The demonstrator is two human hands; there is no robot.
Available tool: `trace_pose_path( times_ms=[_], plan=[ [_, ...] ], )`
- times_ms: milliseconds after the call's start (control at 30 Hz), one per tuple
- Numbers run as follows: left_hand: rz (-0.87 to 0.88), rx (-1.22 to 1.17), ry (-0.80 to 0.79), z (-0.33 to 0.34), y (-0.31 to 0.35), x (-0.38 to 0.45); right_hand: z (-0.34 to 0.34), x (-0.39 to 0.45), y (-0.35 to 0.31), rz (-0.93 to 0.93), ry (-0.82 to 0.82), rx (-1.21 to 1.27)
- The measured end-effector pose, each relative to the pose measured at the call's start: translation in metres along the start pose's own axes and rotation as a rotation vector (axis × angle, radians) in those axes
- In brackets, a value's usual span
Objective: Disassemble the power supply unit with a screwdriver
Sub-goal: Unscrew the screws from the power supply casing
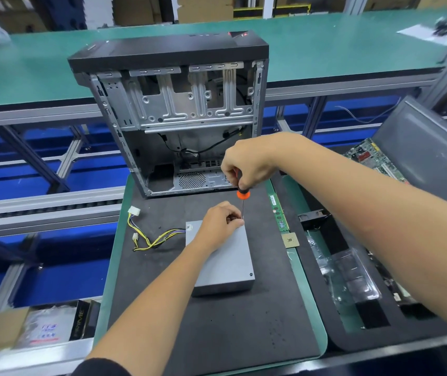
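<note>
A grey metal power supply unit lies flat on the black foam mat, its yellow and black cable bundle trailing to the left. My right hand grips the handle of a screwdriver with an orange collar, held upright with its tip at the unit's far right corner. My left hand rests on the far end of the unit, its fingers pinched around the screwdriver shaft near the tip.
An open, empty computer case stands upright at the mat's far edge. A RAM stick and a CPU lie right of the unit. A tray with plastic packaging, a motherboard and a grey panel sit to the right.
</note>
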State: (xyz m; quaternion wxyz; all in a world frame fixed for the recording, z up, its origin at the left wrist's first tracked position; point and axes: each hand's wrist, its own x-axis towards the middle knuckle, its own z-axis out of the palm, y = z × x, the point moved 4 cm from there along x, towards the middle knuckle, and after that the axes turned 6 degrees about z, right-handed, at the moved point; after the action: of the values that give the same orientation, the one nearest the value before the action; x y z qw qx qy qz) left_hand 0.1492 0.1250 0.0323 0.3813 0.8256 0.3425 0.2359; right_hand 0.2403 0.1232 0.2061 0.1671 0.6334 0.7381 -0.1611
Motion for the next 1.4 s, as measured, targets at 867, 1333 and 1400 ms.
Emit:
trace_pose_path(
  times_ms=[867, 1333, 1400],
  plan=[
    [-0.051, -0.087, 0.018, 0.003, -0.007, -0.001, -0.001, -0.007, -0.009, 0.100, -0.036, 0.099],
    [-0.048, -0.046, -0.050, 0.001, -0.006, 0.004, 0.002, -0.009, -0.005, 0.109, -0.020, 0.202],
    [-0.048, -0.036, -0.050, 0.001, -0.006, 0.005, 0.005, -0.004, -0.004, 0.145, 0.043, 0.203]
  ],
)
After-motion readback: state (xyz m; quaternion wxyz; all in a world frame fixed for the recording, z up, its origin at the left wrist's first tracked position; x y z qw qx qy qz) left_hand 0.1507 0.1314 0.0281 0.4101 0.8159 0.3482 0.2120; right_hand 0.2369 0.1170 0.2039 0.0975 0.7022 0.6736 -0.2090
